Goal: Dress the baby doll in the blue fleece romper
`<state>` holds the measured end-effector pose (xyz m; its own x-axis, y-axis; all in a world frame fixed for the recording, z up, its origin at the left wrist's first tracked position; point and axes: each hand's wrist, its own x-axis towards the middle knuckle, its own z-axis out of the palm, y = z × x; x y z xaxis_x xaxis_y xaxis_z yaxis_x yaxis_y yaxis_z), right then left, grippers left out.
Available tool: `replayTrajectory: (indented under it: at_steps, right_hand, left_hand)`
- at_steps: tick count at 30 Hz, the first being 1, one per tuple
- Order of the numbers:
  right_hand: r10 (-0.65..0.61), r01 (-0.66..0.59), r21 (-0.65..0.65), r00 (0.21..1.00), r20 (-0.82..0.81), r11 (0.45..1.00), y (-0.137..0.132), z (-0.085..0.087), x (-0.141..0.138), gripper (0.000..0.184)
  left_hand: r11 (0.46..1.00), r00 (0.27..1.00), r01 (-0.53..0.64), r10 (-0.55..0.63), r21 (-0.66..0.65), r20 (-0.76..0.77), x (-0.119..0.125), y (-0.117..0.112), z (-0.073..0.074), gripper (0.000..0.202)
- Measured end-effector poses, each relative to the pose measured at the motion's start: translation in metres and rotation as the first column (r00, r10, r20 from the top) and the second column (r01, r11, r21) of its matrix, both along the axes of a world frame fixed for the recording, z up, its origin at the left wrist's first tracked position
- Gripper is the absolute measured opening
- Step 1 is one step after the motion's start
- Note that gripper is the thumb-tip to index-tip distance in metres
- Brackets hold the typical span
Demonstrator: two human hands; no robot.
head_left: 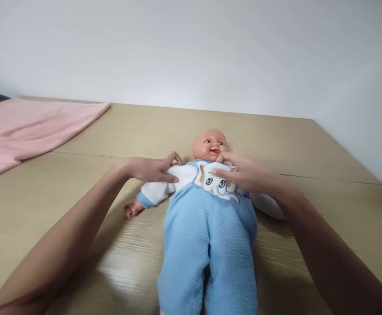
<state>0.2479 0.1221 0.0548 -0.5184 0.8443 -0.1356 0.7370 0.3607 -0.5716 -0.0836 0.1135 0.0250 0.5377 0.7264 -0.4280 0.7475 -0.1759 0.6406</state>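
A baby doll [210, 144] lies on its back on the wooden table, head toward the wall. It wears a fleecy romper [207, 227], blue below with white sleeves and an elephant face [215, 183] on the chest. At the doll's shoulder on the left side of the view, my left hand [153, 169] grips the white sleeve between thumb and bent fingers. My right hand [243, 170] pinches the romper's upper chest near the collar, with the thumb over the elephant patch. That hand and forearm hide part of the doll's other shoulder and arm.
A pink cloth [30, 127] is spread over the table's far left side. The wooden table [138, 127] has a seam running across it and meets a pale wall [191, 52] at the back. Dark objects show past the left and right table edges.
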Motion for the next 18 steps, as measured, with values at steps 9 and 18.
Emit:
replayTrajectory:
  at_steps: [9,18]
  right_hand:
    - [-0.098,0.108,-0.073,0.987,0.130,0.991,0.004,0.016,0.012,0.041]
    - [-0.137,0.135,-0.024,0.983,-0.121,0.991,-0.013,-0.028,0.066,0.057]
  left_hand:
    - [0.992,0.994,0.096,-0.099,0.078,0.044,-0.002,0.003,-0.006,0.063]
    - [0.994,0.999,0.032,-0.034,0.101,0.013,-0.008,0.005,-0.001,0.067]
